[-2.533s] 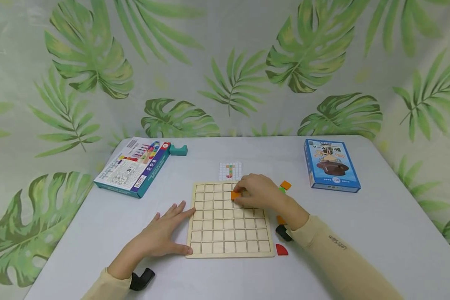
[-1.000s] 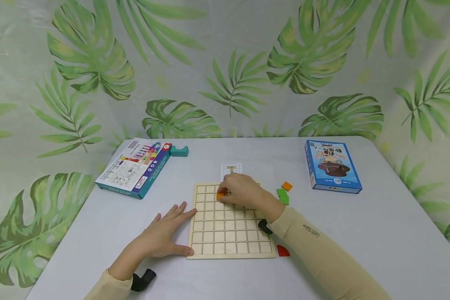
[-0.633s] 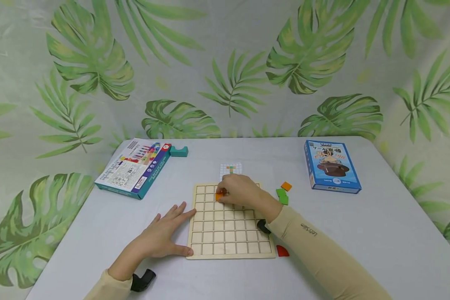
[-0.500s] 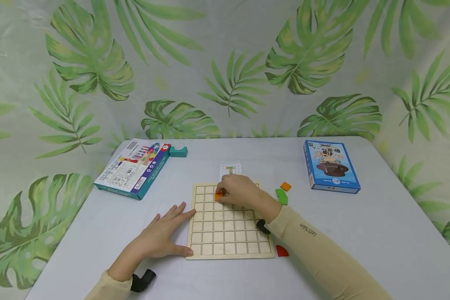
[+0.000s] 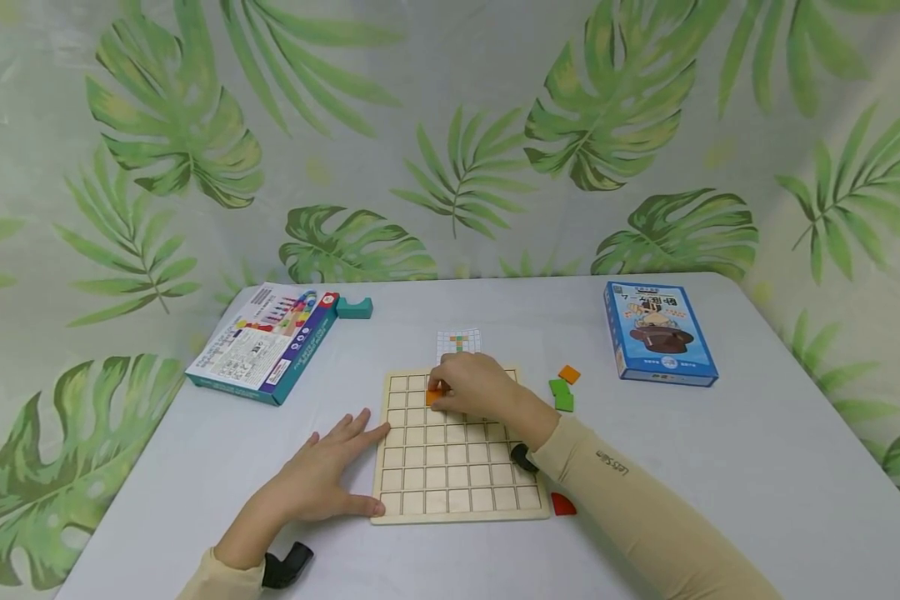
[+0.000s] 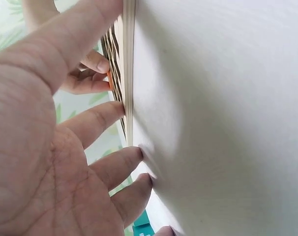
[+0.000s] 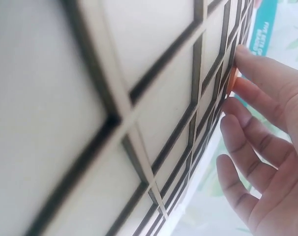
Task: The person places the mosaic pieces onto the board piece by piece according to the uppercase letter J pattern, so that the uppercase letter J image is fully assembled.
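Observation:
My right hand [image 5: 480, 387] is over the upper part of a wooden grid board [image 5: 435, 456], with thumb and index finger pinching an orange square tile [image 5: 433, 398]. That tile is at a cell near the board's far edge. In the right wrist view the orange tile [image 7: 231, 81] shows as a thin sliver between thumb and index finger; the other fingers bend loosely. My left hand [image 5: 322, 475] is spread beside the board, its thumb and index finger touching the left edge. Just behind the board lies a pattern card [image 5: 459, 340], partly covered by my right hand.
Right of the board lie an orange tile [image 5: 569, 374], two green tiles [image 5: 562, 395] and a red quarter-circle tile [image 5: 563, 504]. A blue game box [image 5: 662, 333] stands back right. Back left are a white-and-teal box [image 5: 264, 343] and a teal block [image 5: 355, 308].
Since the oldest frame, my right hand has carried the orange tile left along the board. Over the last second it has stayed there. My left hand keeps its place; the head view shifts slightly.

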`<state>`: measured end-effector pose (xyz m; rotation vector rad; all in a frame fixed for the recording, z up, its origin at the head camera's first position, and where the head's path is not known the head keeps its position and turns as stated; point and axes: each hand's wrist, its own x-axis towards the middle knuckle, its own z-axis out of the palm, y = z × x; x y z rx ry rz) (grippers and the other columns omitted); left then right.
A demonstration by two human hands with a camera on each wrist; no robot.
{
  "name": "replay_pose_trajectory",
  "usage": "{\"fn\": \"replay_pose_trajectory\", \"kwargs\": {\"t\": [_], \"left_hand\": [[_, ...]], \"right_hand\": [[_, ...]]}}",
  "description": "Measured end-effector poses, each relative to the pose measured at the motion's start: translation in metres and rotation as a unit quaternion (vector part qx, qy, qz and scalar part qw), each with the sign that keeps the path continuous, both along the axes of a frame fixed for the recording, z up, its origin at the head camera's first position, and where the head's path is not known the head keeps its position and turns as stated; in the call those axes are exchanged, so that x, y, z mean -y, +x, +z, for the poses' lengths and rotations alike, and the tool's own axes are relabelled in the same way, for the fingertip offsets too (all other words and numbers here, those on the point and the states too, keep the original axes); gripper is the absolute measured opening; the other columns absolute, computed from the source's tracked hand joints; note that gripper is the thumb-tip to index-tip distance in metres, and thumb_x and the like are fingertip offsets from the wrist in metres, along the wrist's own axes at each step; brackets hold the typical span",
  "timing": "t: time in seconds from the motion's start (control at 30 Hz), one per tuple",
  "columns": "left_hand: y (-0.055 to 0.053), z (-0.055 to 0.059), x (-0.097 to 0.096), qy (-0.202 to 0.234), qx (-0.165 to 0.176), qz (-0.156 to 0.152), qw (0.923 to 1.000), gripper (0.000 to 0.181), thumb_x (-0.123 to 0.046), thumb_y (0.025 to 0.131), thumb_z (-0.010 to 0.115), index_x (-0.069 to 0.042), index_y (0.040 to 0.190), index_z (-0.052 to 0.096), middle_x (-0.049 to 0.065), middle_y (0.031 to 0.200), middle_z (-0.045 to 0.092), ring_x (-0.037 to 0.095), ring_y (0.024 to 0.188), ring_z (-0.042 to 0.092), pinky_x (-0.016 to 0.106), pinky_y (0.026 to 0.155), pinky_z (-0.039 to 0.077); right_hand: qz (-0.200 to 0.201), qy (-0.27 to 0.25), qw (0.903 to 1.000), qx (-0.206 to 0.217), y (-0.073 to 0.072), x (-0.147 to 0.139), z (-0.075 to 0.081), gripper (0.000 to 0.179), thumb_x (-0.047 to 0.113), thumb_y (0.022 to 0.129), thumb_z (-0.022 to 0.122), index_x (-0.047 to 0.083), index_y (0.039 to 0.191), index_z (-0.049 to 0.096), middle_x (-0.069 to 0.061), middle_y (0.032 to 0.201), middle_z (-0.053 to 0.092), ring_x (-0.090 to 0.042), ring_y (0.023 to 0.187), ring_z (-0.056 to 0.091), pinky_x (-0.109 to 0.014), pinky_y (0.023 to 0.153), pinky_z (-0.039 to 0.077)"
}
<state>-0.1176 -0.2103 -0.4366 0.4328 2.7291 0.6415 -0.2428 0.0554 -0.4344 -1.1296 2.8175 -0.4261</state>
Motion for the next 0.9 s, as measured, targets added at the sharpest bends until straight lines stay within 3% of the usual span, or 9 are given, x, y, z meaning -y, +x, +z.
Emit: {"fn": "replay_pose_trajectory", "kwargs": {"t": [0.37, 0.9], "left_hand": [[0.0003, -0.0027, 0.0033, 0.013, 0.014, -0.014, 0.9997, 0.106, -0.055, 0.078, 0.092, -0.024, 0.166, 0.042, 0.017, 0.178, 0.022, 0.05, 0.164, 0.016, 0.083, 0.121, 0.011], [-0.0005, 0.0028, -0.0037, -0.004, 0.019, -0.02, 0.9996, 0.107, -0.054, 0.077, 0.091, -0.025, 0.167, 0.041, 0.015, 0.179, 0.022, 0.05, 0.165, 0.015, 0.085, 0.12, 0.01]], "right_hand": [[-0.008, 0.011, 0.9995, 0.027, -0.0004, 0.0031, 0.0018, 0.025, 0.034, 0.096, 0.083, 0.013, 0.108, 0.079, -0.002, 0.101, 0.07, -0.012, 0.083, 0.062, -0.032, 0.077, 0.056], [-0.002, 0.023, 0.9996, 0.017, 0.0, 0.0036, 0.003, 0.023, 0.033, 0.097, 0.082, 0.012, 0.106, 0.078, -0.001, 0.1, 0.069, -0.012, 0.081, 0.06, -0.032, 0.076, 0.055]]}}
